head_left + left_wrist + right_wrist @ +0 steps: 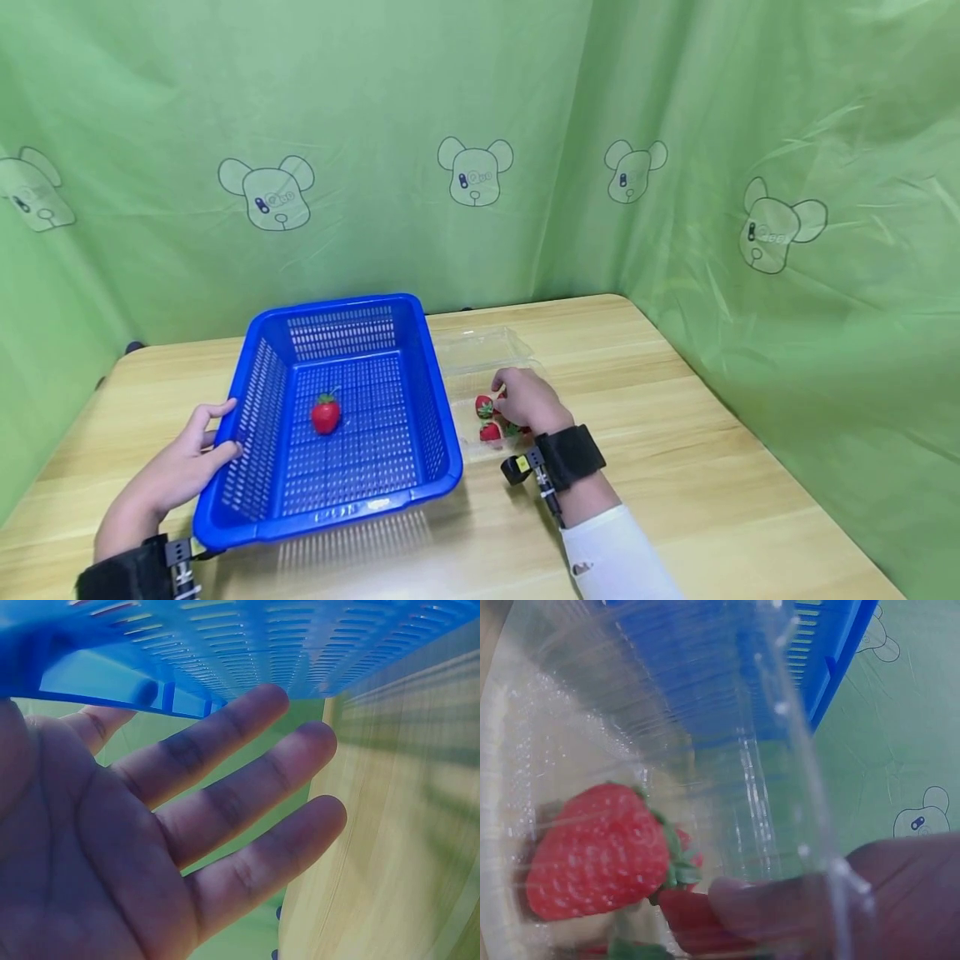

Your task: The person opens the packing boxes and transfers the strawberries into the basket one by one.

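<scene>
Green fabric curtain (375, 83) all round the back and sides, printed with outlined bear heads (475, 177). Below it, pale wood-grain table (645, 400).

On the left, big blue rectangular slotted plastic basket (330, 521); near end looks tipped up a bit, slotted shadow under it. Left hand (176, 462) at its left rim: thumb and forefinger look to be pinching the rim, other three fingers straight under it, per the left wrist view.

Just right of the basket, clear plastic hinged container (483, 343), lid folded back. Right hand (528, 400) is in it, pinching a red strawberry (691, 922); thumb on the fruit, other fingertips hidden.

More red strawberries with green leaves (484, 407) lie in the container around that hand; exact count blocked. One red strawberry with green leafy top (326, 417) sits alone on the basket floor.

Step in hand, my read: picking fruit out of the container for the basket. Next move calls for a straight lift clear of the clear wall, light pinch, basket steadied.

Writing: small dark logo and faint letters on the bear heads, not legible. No label readable on basket or container.
</scene>
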Demonstrator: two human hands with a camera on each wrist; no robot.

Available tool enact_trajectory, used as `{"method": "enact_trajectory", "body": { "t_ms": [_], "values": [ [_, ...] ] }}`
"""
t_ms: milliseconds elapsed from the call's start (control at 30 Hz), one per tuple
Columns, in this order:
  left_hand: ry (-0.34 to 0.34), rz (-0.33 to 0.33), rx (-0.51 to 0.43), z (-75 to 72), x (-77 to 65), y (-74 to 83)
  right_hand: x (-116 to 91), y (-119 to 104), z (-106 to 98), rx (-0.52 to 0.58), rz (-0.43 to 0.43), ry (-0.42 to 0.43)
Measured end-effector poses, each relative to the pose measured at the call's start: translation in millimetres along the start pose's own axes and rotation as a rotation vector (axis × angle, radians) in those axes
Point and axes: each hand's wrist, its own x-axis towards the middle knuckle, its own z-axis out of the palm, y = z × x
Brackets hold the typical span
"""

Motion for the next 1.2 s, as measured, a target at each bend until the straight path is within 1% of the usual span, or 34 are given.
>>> {"method": "enact_trajectory", "body": {
  "t_ms": [133, 367, 700, 1000, 1200],
  "values": [
    [-0.002, 0.001, -0.002, -0.3, -0.4, 1.9, -1.1, -1.0, -3.5, -0.019, -0.010, 0.028],
    [-0.005, -0.002, -0.010, -1.2, -0.4, 1.6, -0.5, 1.4, -6.5, -0.033, -0.005, 0.046],
    [-0.008, 0.000, -0.021, -1.0, -0.3, -0.3, -1.3, -1.3, -9.0, 0.025, -0.009, 0.073],
    [0.007, -0.015, -0.003, 0.5, -0.7, 1.0, -3.3, -4.7, -13.6, 0.066, -0.055, 0.126],
    [0.015, -0.023, 0.012, 1.1, -1.1, 3.1, -4.2, -7.4, -16.9, 0.088, -0.076, 0.135]
  ]
}}
